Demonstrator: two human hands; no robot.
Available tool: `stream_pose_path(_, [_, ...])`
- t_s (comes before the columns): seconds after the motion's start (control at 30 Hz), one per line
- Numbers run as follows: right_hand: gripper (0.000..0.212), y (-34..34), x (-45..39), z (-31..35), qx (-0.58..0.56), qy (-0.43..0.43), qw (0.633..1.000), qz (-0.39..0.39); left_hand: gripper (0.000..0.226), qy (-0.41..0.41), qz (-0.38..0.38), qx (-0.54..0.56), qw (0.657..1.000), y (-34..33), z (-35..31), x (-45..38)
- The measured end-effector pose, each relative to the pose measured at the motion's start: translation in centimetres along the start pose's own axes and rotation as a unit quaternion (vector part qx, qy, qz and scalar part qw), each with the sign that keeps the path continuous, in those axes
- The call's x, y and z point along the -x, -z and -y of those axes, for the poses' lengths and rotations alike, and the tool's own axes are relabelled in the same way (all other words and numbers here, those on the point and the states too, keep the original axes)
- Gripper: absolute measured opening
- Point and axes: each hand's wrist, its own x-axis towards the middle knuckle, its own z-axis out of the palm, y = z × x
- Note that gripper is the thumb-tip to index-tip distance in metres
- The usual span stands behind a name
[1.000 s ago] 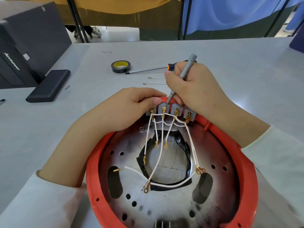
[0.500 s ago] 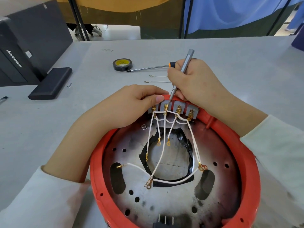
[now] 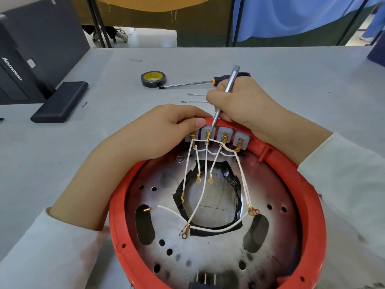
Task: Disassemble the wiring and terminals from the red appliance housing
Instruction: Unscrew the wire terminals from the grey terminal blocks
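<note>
Red housing (image 3: pixel 320 215) rim under left fingers (image 3: pixel 187 122); right fingers (image 3: pixel 220 94) around grey screwdriver (image 3: pixel 226 90).

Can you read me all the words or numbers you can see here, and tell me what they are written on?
"lenovo": white letters, seen turned sideways, on the black computer case at the left table edge.
Small pale sticker on that case: too small to read.
Yellow core of the black tape roll: faint print, too blurred to read.
Faint mark on the grey table: not readable.
</note>
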Motion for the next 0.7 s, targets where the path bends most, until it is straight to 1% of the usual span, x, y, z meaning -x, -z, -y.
stream_pose_path(0.2, [0.03,-0.2,-0.4,0.1,0.01,-0.037,0.999,0.015,0.026,0.0,-0.002,-0.003,1.0,0.0,0.0,0.0])
stream_pose_path(0.37, [0.029,-0.2,-0.5,0.2,0.024,-0.045,0.999,0.014,0.026,-0.002,0.0,-0.006,1.0,0.0,0.0,-0.1])
stream_pose_path(0.43, [0.028,-0.2,-0.2,0.1,0.014,-0.023,1.0,0.003,0.025,-0.003,0.002,-0.003,1.0,0.1,0.0,-0.1])
stream_pose_path(0.57, [0.033,-0.2,0.5,0.0,-0.023,0.064,0.995,-0.069,0.026,0.0,0.002,0.004,1.0,0.1,0.1,0.0])
stream_pose_path(0.63, [0.035,-0.1,0.6,0.0,-0.034,0.083,0.993,-0.078,0.026,0.0,0.001,0.004,1.0,0.1,0.1,0.0])
stream_pose_path(0.7, [0.037,-0.2,0.7,0.0,-0.009,0.094,0.993,-0.071,0.027,0.0,0.001,0.0,1.0,0.1,0.1,0.0])
